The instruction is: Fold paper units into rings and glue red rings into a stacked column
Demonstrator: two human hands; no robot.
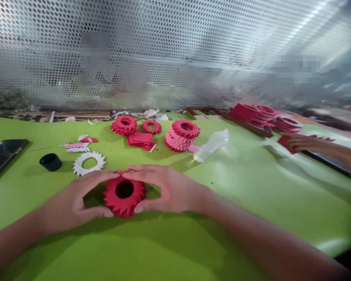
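Note:
A red serrated paper ring stack (123, 205) with a dark central hole stands on the green table (169, 238), close to me. My left hand (82, 195) grips it from the left, and my right hand (166, 189) grips it from the right. Their fingertips nearly meet above the stack and hide its far edge. Just beyond my left hand lies a white serrated paper ring (89, 164). Small white and pink paper scraps (77, 145) lie further back.
Further along the table are red paper rings (123, 125), a taller red stack (181, 136), red paper squares (140, 139), a clear plastic bag (212, 145), a black cup (50, 162) and a phone (2, 158). A co-worker's hand (302, 142) works at the right, before a perforated metal screen (175, 54).

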